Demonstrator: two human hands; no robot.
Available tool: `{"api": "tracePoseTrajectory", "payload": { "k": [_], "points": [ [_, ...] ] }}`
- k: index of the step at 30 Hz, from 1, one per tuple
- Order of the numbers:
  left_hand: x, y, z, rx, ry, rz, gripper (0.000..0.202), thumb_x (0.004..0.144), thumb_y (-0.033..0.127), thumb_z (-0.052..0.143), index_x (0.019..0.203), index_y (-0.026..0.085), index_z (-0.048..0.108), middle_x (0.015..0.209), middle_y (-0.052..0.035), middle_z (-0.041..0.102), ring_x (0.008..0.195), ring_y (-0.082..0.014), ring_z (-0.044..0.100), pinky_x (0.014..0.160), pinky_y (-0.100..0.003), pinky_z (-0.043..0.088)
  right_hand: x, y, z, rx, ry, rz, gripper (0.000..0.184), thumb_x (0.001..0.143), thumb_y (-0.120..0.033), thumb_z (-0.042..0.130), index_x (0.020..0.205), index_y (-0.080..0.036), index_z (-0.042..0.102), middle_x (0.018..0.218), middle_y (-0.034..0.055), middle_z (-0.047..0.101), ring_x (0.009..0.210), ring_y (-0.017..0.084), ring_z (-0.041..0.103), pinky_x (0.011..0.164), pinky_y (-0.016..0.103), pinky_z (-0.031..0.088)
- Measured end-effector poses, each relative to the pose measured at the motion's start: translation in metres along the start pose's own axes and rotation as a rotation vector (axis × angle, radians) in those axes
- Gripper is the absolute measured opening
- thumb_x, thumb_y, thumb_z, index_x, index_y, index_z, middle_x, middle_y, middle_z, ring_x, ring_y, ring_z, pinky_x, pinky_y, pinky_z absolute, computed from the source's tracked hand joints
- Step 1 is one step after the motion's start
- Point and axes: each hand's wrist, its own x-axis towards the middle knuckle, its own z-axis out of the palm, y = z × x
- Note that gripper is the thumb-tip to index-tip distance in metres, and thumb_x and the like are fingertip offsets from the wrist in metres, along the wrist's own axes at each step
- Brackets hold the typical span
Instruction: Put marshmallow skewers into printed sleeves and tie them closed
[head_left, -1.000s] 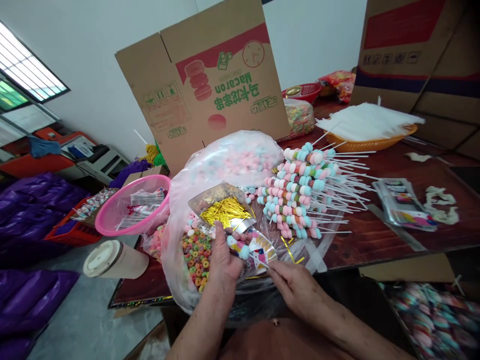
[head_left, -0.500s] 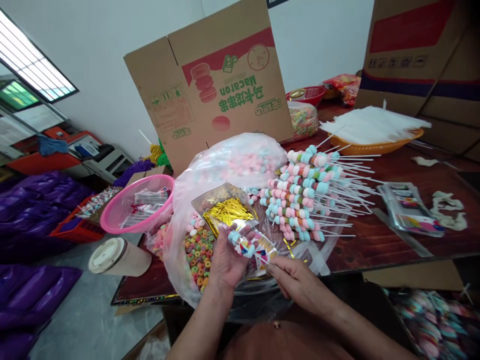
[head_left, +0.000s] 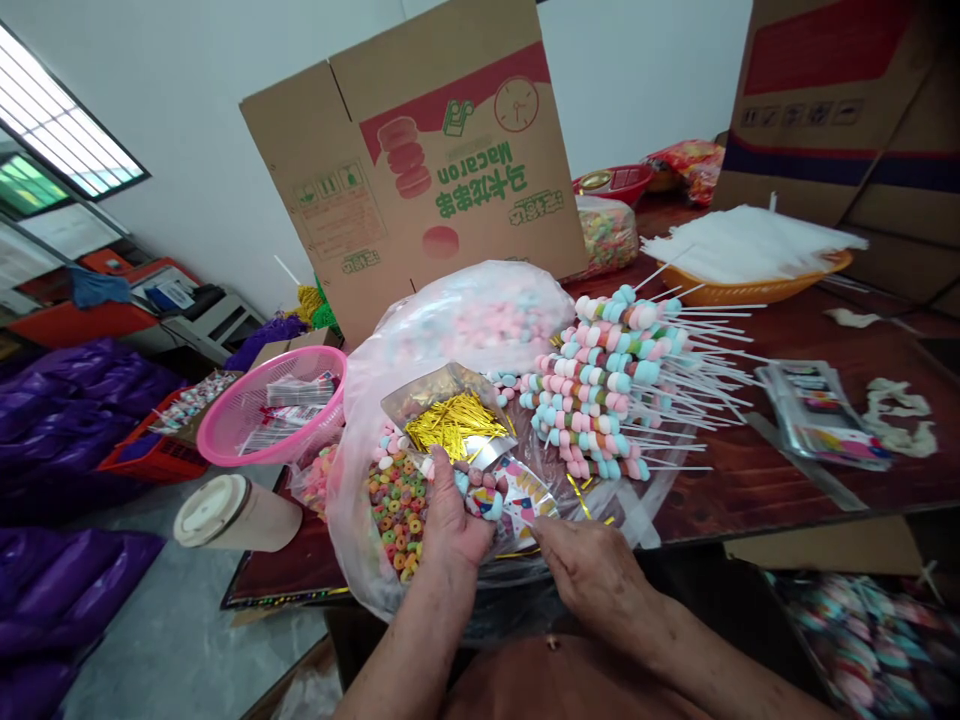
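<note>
Pastel marshmallow skewer (head_left: 480, 490) sits low at centre frame, left hand (head_left: 450, 525) closed around it while right hand (head_left: 592, 570) pinches its printed wrapper (head_left: 525, 495) over the candy bag (head_left: 390, 500).

A dark red-brown wooden bench (head_left: 750, 480) fills the middle and right of the frame. A big clear plastic bag (head_left: 352, 520) lies at its near edge in the centre, with a pile of marshmallow skewers (head_left: 600, 400) just to its right, their white sticks pointing right. Behind them, in the upper centre, an open cardboard box (head_left: 420, 170) stands on the bench. At the upper right sits an orange basket (head_left: 750, 290) heaped with white sheets, and another large carton (head_left: 840, 100) stands behind it. At right lies a stack of printed sleeves (head_left: 817, 415), with pale scraps (head_left: 900, 420) beside it. A bag of coloured sweets (head_left: 604, 235) and a red basket (head_left: 615, 185) sit behind the box.
</note>
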Motion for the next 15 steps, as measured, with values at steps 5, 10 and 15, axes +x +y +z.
{"api": "tracePoseTrajectory", "payload": {
  "k": [5,10,15],
  "points": [
    [0.0,0.012,-0.007,0.111,-0.156,-0.076,0.024,0.079,0.038,0.062,0.073,0.015,0.056,0.062,-0.0032,0.061,0.052,-0.0145,0.058,0.052,-0.027,0.049,0.006,0.005,-0.022,0.577,-0.229,0.307,0.039,0.087,-0.043,0.036,0.057,-0.019,0.039,0.049,-0.0028,0.044,0.049,0.01,0.04,0.047,0.022,0.026],
    [0.004,0.016,-0.018,0.251,-0.26,0.02,0.021,0.069,0.015,0.069,0.089,0.014,0.062,0.073,-0.0041,0.067,0.055,-0.0136,0.06,0.054,-0.025,0.049,0.004,0.013,-0.024,1.109,-0.439,0.524,0.037,0.081,-0.052,0.042,0.066,-0.019,0.05,0.034,-0.0086,0.034,0.034,0.007,0.022,0.042,0.022,0.016],
    [0.006,0.012,-0.007,0.077,-0.071,0.031,0.015,0.082,0.018,0.055,0.068,0.013,0.057,0.06,-0.0033,0.062,0.056,-0.0149,0.061,0.059,-0.029,0.053,0.001,0.007,-0.019,0.97,-0.382,0.473,0.037,0.083,-0.048,0.039,0.064,-0.018,0.049,0.036,-0.0074,0.036,0.035,0.008,0.026,0.043,0.022,0.02]
  ]
}}
